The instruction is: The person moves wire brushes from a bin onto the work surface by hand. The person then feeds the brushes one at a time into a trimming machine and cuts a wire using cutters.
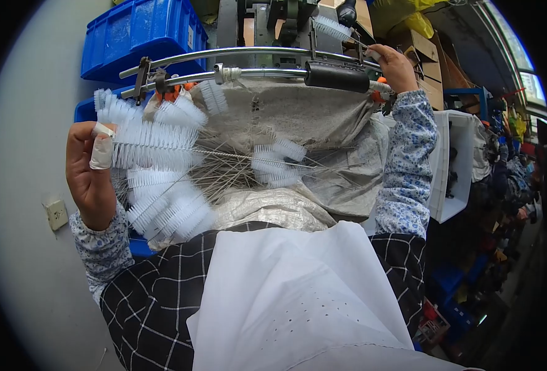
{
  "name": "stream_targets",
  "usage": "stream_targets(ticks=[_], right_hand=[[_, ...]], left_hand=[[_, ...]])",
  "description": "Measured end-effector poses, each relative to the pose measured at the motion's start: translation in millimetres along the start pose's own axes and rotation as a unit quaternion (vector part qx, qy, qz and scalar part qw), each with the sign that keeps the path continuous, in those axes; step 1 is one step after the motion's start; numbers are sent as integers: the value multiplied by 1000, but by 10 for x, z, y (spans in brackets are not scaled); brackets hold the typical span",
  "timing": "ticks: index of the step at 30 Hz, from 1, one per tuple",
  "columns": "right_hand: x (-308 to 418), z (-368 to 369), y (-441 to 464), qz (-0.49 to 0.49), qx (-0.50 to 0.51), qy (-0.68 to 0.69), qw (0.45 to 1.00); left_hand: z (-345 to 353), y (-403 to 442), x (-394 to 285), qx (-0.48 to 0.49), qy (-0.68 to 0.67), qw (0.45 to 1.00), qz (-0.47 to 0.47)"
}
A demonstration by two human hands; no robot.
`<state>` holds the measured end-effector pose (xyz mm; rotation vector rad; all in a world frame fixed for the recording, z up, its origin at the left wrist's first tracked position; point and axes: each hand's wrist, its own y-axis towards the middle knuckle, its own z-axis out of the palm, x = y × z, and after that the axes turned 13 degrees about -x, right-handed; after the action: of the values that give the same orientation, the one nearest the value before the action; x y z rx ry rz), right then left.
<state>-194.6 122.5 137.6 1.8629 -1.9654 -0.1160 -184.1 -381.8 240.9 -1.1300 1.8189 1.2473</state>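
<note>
My left hand (92, 167), with white tape on its fingertips, pinches the bristle end of a white brush (156, 145) whose twisted wire stem points right over the pile. Around and below it lie several similar brushes (177, 210) with long wire stems on a grey cloth sheet (310, 105). At the upper right my right hand (395, 67) closes on the wire stem of another white brush (332, 28), beside the end of the metal rails (248, 73). This brush's bristles point up and left.
A blue crate (140, 40) stands at the upper left. Dark machine parts (279, 31) sit behind the rails, which carry a black roller (337, 76). A white bin (456, 167) and cardboard boxes (425, 55) are at the right. A wall socket (56, 214) is at the left.
</note>
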Motion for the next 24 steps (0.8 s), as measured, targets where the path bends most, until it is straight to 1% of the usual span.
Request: stream_targets(ticks=[1, 4, 5, 8, 9, 12, 13, 16, 17, 18, 20, 21, 22, 24], right_hand=[[52, -14, -39, 20, -12, -17, 1000], [92, 7, 78, 119, 10, -66, 991], [178, -39, 146, 122, 22, -71, 990], [-367, 321, 285, 10, -57, -85, 995], [-402, 354, 307, -2, -76, -60, 995], [-407, 262, 309, 97, 23, 41, 994], [-425, 219, 292, 95, 49, 14, 994], [-561, 65, 212, 22, -70, -31, 997], [-576, -8, 201, 85, -44, -7, 995], [-572, -120, 211, 115, 26, 41, 992], [-483, -408, 187, 170, 169, 135, 962], [-299, -582, 85, 169, 234, 232, 929], [-46, -742, -58, 166, 297, 325, 882], [479, -856, -272, 31, 350, 314, 882]], left_hand=[[12, 4, -5, 10, 0, 1000, -3], [77, 7, -60, 32, -18, 999, -34], [92, 15, -87, 35, -17, 999, -34], [110, 34, -131, 43, -11, 999, -26], [109, 41, -138, 48, -8, 999, -16], [63, 51, -87, 51, 6, 999, 5], [44, 49, -63, 50, 11, 999, 10], [31, 62, -4, 61, -48, 996, -38], [47, 61, -13, 61, -49, 996, -47], [75, 72, -32, 58, -50, 996, -55], [121, 81, -78, 56, -51, 995, -60], [140, 83, -102, 59, -51, 995, -56], [165, 81, -126, 62, -51, 995, -52], [232, 74, -202, 87, -72, 992, -64]])
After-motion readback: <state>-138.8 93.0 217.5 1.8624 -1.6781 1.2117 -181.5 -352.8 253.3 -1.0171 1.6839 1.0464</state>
